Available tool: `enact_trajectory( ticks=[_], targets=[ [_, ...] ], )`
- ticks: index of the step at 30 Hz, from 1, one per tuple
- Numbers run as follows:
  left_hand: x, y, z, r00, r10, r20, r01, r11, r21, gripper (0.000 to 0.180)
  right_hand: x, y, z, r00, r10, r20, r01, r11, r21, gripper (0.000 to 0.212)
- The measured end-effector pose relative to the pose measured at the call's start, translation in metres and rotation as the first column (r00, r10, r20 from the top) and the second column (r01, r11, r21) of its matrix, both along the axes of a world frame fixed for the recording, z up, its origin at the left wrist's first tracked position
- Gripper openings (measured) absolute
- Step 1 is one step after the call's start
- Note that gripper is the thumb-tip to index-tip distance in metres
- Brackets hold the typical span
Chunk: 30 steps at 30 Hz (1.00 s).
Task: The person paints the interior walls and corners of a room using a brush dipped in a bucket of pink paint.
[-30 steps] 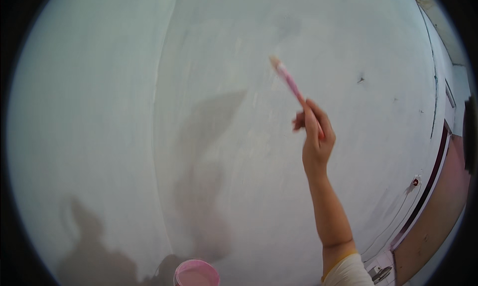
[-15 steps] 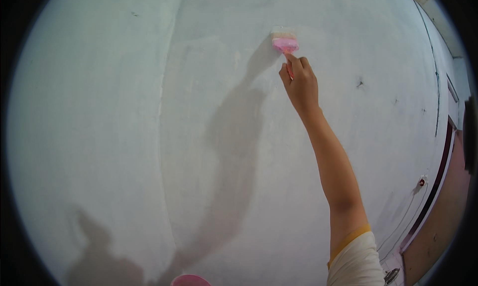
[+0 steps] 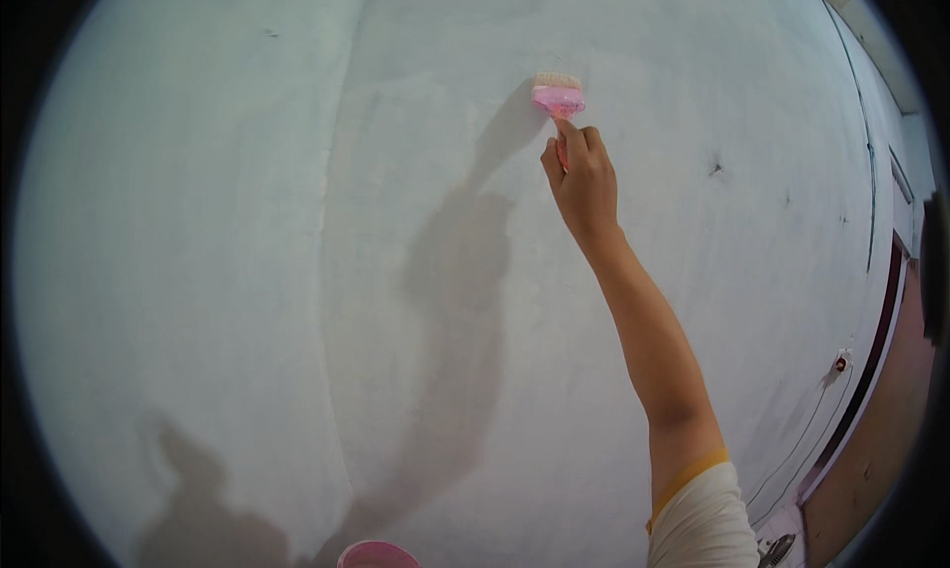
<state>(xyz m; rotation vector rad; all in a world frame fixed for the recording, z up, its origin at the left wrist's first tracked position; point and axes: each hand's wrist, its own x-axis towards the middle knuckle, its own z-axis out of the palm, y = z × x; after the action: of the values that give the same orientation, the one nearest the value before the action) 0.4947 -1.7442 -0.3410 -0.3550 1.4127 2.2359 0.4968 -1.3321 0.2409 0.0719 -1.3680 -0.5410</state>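
Note:
Stretched up in front of me, my right hand is closed round the handle of a wide paintbrush. The brush has a pink ferrule and handle and pale bristles that point upward against the wall. That wall is pale blue-grey and patchy, with a faint vertical ridge left of the brush. The rim of a pink bucket shows at the lower edge; most of it is cut off, and what it holds cannot be made out. My left hand is out of the picture.
On the right, a wall socket has a plug in it and thin cords hanging down. A dark crack-like line runs down the wall there. A brown door panel stands at the far right. Several small marks dot the wall.
My right hand and the paintbrush have moved down and slightly left along the wall. A bit more of the bucket's rim shows.

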Motion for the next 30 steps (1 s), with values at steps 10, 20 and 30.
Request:
enact_trajectory(
  ticks=[10, 20, 30],
  targets=[
    [-0.001, -0.002, -0.015, 0.998, -0.046, 0.044, 0.049, 0.997, -0.065, 0.044, -0.018, 0.006, 0.039, 0.999, -0.030, -0.019, 0.031, 0.996, 0.080, 0.030],
    [0.004, -0.008, -0.011, 0.999, -0.036, 0.033, 0.040, 0.991, -0.129, 0.052, 0.006, 0.002, 0.013, 0.999, 0.011, -0.031, -0.008, 0.995, 0.099, 0.030],
    [0.006, -0.010, -0.010, 0.999, -0.037, -0.022, 0.036, 0.998, -0.043, 0.051, 0.030, -0.001, -0.023, 0.999, -0.051, 0.012, 0.051, 0.999, 0.010, 0.031]
  ],
)
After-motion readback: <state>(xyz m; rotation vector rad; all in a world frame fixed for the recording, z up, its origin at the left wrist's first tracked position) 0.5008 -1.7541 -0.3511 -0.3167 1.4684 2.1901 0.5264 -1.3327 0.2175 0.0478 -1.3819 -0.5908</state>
